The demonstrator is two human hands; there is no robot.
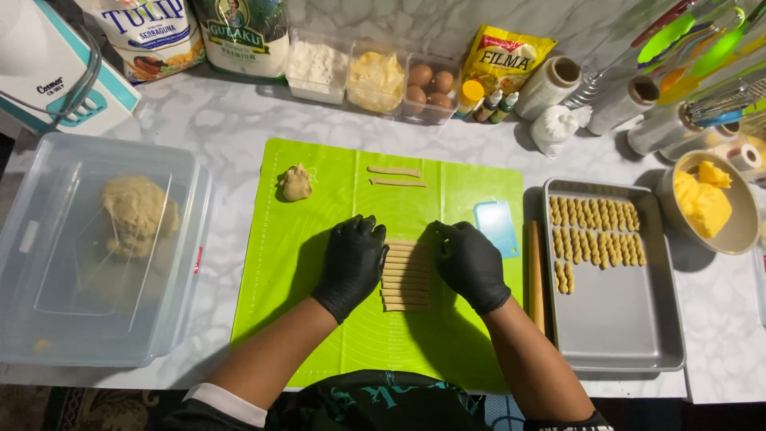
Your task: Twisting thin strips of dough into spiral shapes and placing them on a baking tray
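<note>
Head view: my left hand (351, 263) and right hand (471, 265) press flat, fingers spread, flanking soft, fragile dough strips (405, 275); I'd lift each by its ends.

Bright, even overhead light; soft shadows under arms on green mat (319, 319). Slight glare on plastic tub lid (96, 247). Mostly sharp, wide-angle bend at edges.
</note>
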